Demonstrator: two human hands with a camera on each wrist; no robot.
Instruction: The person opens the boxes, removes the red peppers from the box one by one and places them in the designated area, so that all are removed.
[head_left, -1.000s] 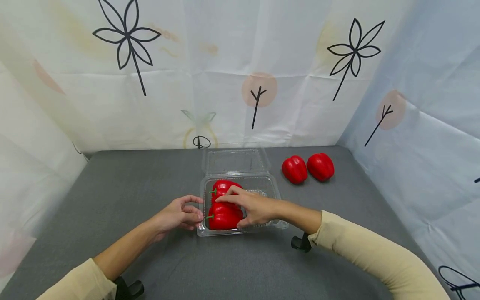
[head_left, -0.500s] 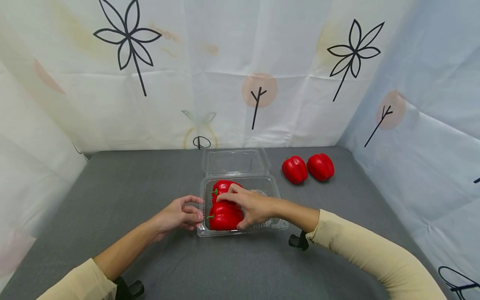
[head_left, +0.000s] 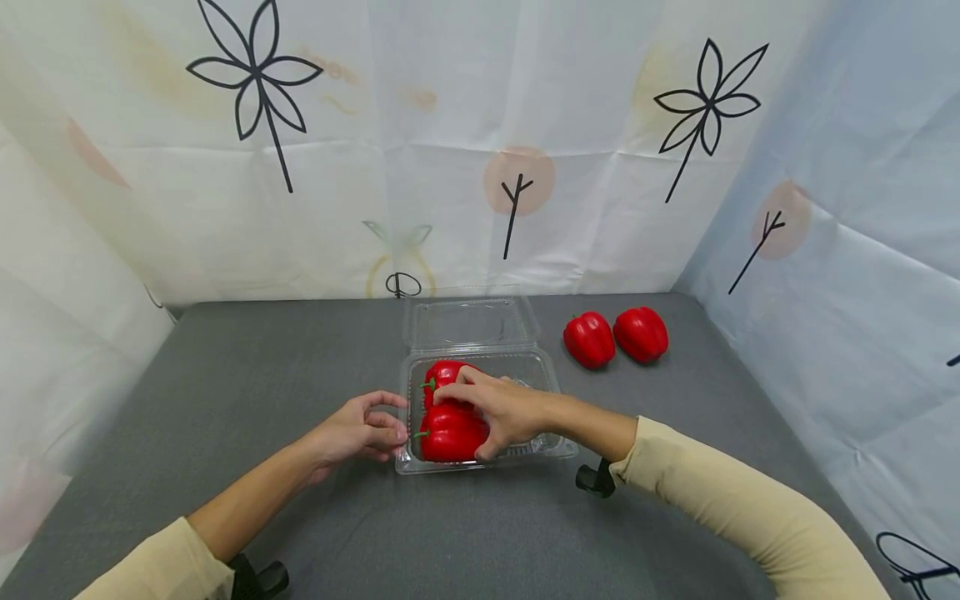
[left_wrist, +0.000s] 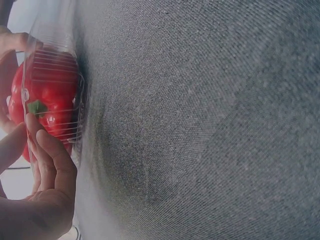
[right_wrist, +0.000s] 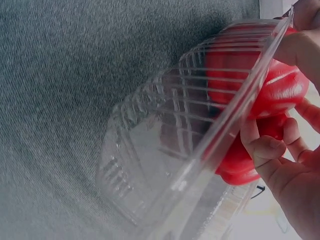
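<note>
A clear plastic clamshell container (head_left: 536,371) lies on the table with its lid folded back. Two red bell peppers sit in its left part, stems toward the left: a far pepper (head_left: 442,372) and a near pepper (head_left: 450,435). My right hand (head_left: 506,412) grips the near pepper from the right, the thumb on its near side and fingers reaching between the two peppers. At the container's left rim, my left hand (head_left: 367,427) pinches the edge between thumb and fingers. The left wrist view shows a green stem (left_wrist: 36,107) behind the ribbed clear wall.
Two more red bell peppers, a left one (head_left: 588,340) and a right one (head_left: 641,334), lie side by side at the back right. The open lid (head_left: 472,323) extends toward the printed cloth backdrop (head_left: 450,183). Grey cloth (head_left: 315,533) covers the table.
The near pepper has shifted very slightly right in my right hand, and the right forearm has edged left. The left hand and container have hardly moved.
</note>
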